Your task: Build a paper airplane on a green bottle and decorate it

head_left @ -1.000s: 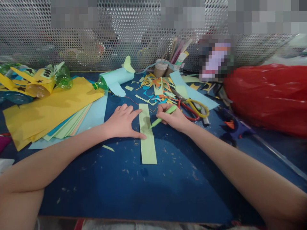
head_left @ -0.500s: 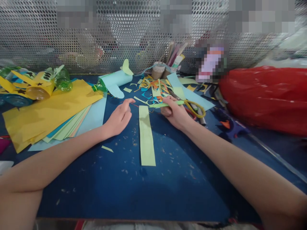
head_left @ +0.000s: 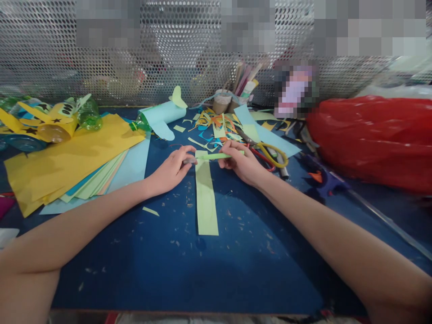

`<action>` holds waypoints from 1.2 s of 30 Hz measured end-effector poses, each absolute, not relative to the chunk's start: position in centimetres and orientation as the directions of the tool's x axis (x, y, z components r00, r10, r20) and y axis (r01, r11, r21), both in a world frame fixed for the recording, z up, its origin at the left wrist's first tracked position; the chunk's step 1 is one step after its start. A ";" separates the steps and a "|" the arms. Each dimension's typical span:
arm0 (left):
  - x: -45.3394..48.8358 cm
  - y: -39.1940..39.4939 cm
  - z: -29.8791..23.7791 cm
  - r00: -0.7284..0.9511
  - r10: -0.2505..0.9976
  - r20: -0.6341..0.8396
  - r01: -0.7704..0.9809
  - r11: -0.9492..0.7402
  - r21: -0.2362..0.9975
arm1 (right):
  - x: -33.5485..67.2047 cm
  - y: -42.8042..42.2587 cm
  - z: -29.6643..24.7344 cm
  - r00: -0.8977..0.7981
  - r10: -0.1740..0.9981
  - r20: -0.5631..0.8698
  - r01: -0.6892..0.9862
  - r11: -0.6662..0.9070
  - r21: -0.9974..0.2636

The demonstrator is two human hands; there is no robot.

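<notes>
In my right hand a slim bright green pen is gripped between thumb and fingers, lying nearly level with its tip pointing left. My left hand pinches a small grey piece, too small to name, right at the pen's tip; whether the two touch I cannot tell. Beneath the pen lies a long pale green paper strip, flat on the blue table and running toward me. Scissors with yellow and red handles lie just beyond my right hand.
Paper scraps are heaped behind my hands. Left are coloured paper sheets, a paper-wrapped bottle and yellow paper crafts. Right are a purple glue gun and a red plastic bag. Behind stand cups of sticks and perforated metal.
My right hand has brought the pen left and slightly toward me, over the strip's far end. My left hand has moved right to meet its tip, and the grey piece now shows in its fingers.
</notes>
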State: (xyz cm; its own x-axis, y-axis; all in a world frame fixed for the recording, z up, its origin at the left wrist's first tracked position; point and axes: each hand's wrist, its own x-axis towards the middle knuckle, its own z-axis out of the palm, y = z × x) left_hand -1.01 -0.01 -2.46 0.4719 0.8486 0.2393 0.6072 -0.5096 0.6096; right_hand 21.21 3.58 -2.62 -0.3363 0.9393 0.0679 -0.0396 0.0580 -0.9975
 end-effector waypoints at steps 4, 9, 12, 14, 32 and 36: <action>-1.1 0.0 -2.6 0.478 0.851 0.217 0.614 -0.501 0.610 | 21.2 3.6 -2.8 -0.366 0.926 0.093 0.003 0.100 -0.995; -1.1 0.0 -2.3 0.417 0.886 0.204 0.701 -0.456 0.548 | 21.4 3.7 -3.3 -0.394 0.912 0.113 0.056 0.146 -0.988; -1.2 0.0 -2.1 0.364 0.897 0.251 0.754 -0.442 0.485 | 21.3 3.6 -3.2 -0.399 0.908 0.125 0.091 0.175 -0.980; -1.3 -0.1 -2.2 0.374 0.875 0.308 0.757 -0.480 0.443 | 21.2 3.4 -2.9 -0.411 0.902 0.134 0.126 0.201 -0.971; -0.6 -0.3 -2.9 0.338 0.801 0.494 0.708 -0.562 0.427 | 23.5 5.6 -0.4 -0.077 0.978 0.192 0.257 0.205 -0.945; -0.7 0.0 -3.2 0.562 0.694 0.449 0.615 -0.714 0.335 | 28.9 8.9 -0.4 0.077 0.879 0.470 0.763 0.251 -0.595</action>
State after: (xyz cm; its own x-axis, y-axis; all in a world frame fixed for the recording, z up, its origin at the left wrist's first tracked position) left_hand -0.67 0.00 -3.16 0.5620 0.6945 0.4493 0.6147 -0.7141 0.3349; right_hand 28.89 8.91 -0.41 0.0771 0.8795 0.4697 0.7633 0.2510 -0.5953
